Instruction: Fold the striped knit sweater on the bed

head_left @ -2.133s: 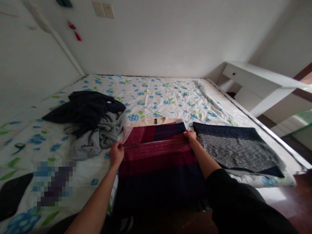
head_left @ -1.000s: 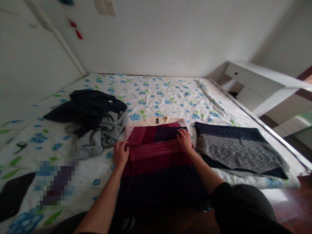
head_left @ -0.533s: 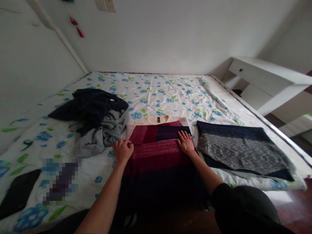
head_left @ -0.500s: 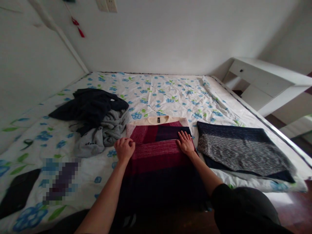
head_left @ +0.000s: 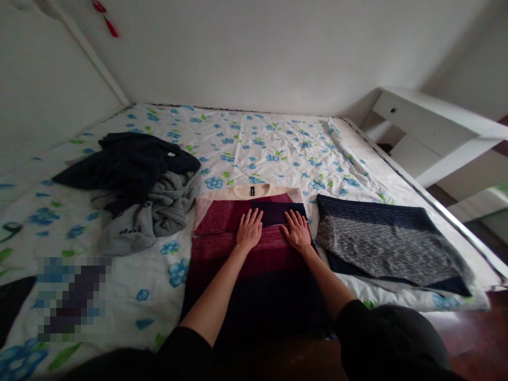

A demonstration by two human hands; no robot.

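A sweater in cream, maroon and navy lies on the bed in front of me, its ribbed collar pointing away. Across its chest lies a folded navy and maroon sleeve. My left hand rests flat on the middle of this band, fingers spread. Close by on the right, my right hand also presses flat on the sweater, fingers apart. The sweater's dark lower part reaches the bed's near edge between my forearms.
A folded grey and navy knit garment lies to the right. On the left is a heap of a dark garment and a grey garment. A black flat object sits at far left. White furniture stands beyond the bed's right side.
My left hand has moved right from the sweater's left edge to its middle and opened from a curled grip to flat. My right hand stays on the sweater. The view has shifted slightly.
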